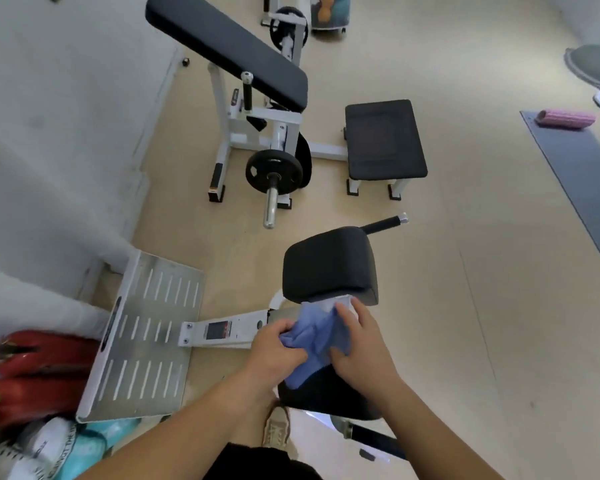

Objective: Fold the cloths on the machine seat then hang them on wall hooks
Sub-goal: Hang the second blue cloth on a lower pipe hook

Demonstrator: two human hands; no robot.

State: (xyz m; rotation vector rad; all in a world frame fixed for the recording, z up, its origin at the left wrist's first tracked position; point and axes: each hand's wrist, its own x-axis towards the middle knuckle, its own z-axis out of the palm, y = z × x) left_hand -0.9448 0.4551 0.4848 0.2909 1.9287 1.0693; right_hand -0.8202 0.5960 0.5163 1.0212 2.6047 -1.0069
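Note:
A blue cloth (317, 336) lies bunched on the black machine seat (319, 393) in front of me. My left hand (274, 351) grips the cloth's left edge with curled fingers. My right hand (359, 344) lies on the cloth's right side, fingers extended over it and thumb tucked against the fabric. A strip of white cloth (329, 302) shows beneath the blue one, by the black back pad (329, 265). No wall hooks are in view.
A perforated metal footplate (149, 337) lies to the left, with red items (39, 372) and bags beside it. A white weight machine with a black plate (274, 171) and a black bench (385, 140) stand ahead. A grey mat (582, 174) with a pink roller (565, 117) lies at right. The white wall (49, 133) runs along the left.

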